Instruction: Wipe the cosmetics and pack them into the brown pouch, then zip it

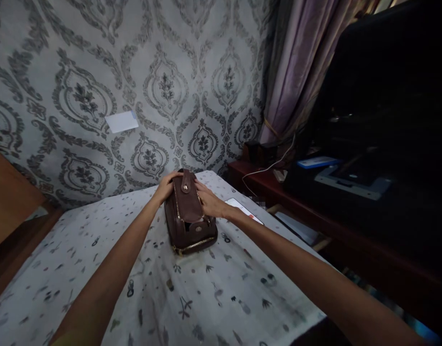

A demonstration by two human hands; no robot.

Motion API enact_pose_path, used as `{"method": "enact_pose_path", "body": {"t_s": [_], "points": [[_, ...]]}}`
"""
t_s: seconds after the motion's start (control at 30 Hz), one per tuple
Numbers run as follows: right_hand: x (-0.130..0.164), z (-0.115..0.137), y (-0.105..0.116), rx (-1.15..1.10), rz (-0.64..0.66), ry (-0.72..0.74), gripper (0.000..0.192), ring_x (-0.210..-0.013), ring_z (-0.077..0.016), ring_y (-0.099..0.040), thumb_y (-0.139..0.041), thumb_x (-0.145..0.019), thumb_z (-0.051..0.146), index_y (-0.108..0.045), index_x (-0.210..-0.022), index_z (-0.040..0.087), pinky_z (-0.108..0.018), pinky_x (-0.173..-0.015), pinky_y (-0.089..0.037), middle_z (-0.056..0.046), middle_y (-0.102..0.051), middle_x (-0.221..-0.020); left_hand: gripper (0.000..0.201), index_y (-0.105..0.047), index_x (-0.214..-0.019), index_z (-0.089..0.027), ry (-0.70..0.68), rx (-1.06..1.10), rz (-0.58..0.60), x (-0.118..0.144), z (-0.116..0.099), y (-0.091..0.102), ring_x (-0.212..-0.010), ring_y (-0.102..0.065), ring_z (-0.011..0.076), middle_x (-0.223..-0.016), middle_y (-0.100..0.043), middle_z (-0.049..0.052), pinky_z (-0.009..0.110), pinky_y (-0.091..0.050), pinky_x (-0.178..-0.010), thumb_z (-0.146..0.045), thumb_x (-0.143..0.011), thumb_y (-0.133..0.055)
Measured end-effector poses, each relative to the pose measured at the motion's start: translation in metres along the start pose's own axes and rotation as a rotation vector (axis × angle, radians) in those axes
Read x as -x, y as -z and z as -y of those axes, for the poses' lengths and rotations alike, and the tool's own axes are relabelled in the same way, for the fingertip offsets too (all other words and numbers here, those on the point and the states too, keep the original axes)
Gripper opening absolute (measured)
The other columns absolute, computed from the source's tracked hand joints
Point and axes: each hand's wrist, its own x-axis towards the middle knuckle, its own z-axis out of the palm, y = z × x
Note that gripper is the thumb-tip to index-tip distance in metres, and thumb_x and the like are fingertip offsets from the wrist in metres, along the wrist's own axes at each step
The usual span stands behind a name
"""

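We face a damask-patterned wall [221, 29] behind a bed [149, 288] covered in a white printed sheet. Our brown leather-look bag [188, 204] rests on the bed toward the wall, between our hands. Our left hand [165, 187] lies against the bag's far left side, fingers bent over its upper edge. Our right hand [211, 203] touches its right side; the fingers are partly hidden, so we cannot tell how far either hand closes. Near our right wrist lies a bright-screened device [250, 215]. A gold zipper [197, 245] crosses the bag's near end; a round metal snap [185, 188] sits on its strap.
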Motion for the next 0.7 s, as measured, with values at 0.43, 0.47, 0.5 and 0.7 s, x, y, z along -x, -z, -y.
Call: {"method": "enact_pose_path", "body": {"t_s": [0.43, 0.47, 0.5, 0.7], "points": [[0.051, 0.041, -0.019, -0.626, -0.479, -0.366, 0.045, -0.142, -0.0248, -0.043, -0.041, -0.091, 0.046, -0.078, -0.102, 0.023, -0.043, -0.122, -0.028, -0.003, -0.057, -0.145, 0.037, -0.079, -0.1, -0.026, -0.044, -0.073, -0.049, 0.028, 0.002, -0.002, -0.138, -0.046, 0.0254, -0.139, -0.062, 0.002, 0.042, -0.023, -0.122, -0.015, -0.078, -0.052], [0.052, 0.044, -0.021, -0.653, -0.521, -0.398, 0.044, -0.141, -0.0253, -0.045, -0.04, -0.091, 0.043, -0.078, -0.1, 0.023, -0.044, -0.12, -0.031, -0.003, -0.058, -0.144, 0.037, -0.079, -0.101, -0.026, -0.046, -0.077, -0.05, 0.031, 0.001, -0.001, -0.138, -0.046, 0.0254, -0.14, -0.061, 0.002, 0.042, -0.023, -0.122, -0.015, -0.078, -0.052], [0.053, 0.047, -0.023, -0.674, -0.56, -0.432, 0.043, -0.139, -0.0256, -0.046, -0.04, -0.091, 0.042, -0.077, -0.1, 0.022, -0.045, -0.119, -0.033, -0.004, -0.058, -0.144, 0.037, -0.079, -0.102, -0.026, -0.048, -0.083, -0.049, 0.033, 0.001, -0.001, -0.138, -0.046, 0.0254, -0.14, -0.061, 0.003, 0.043, -0.023, -0.122, -0.015, -0.078, -0.052], [0.059, 0.07, -0.034, -0.563, -0.671, -0.557, 0.032, -0.141, -0.0305, -0.042, -0.061, -0.083, 0.054, -0.067, -0.084, 0.023, -0.048, -0.12, -0.028, -0.011, -0.055, -0.145, 0.034, -0.077, -0.107, -0.025, -0.061, -0.096, -0.049, 0.049, -0.007, -0.002, -0.142, -0.041, 0.0256, -0.143, -0.058, 0.004, 0.044, -0.019, -0.123, -0.02, -0.081, -0.055]]}}
